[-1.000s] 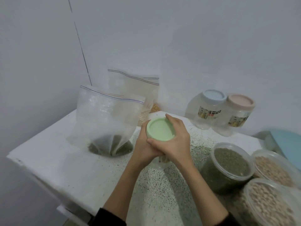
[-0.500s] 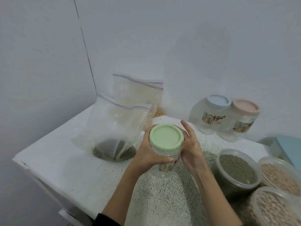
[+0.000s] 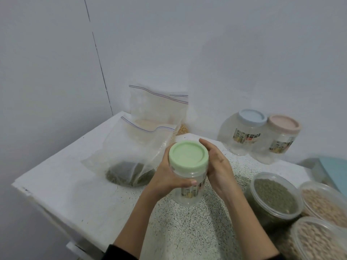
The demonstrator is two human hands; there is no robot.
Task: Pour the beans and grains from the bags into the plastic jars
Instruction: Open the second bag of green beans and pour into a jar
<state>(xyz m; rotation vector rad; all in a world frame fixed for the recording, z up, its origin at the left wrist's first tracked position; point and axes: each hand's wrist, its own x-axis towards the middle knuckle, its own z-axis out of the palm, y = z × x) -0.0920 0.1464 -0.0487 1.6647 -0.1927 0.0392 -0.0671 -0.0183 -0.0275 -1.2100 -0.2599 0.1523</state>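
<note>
A white speckled table (image 3: 78, 186) is set in a plain-walled corner. A clear, round, green-lidded jar (image 3: 188, 173) is clasped between left hand (image 3: 167, 175) and right hand (image 3: 217, 166).

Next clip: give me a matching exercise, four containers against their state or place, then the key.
1. green-lid jar
2. blue-lid jar
3. front bag
4. open tub

A. full of green beans, no lid
B. held in both hands
C. by the wall, beside the pink-lid jar
D. nearly empty, some green beans at the bottom

Pairs: 1-B, 2-C, 3-D, 4-A
</note>
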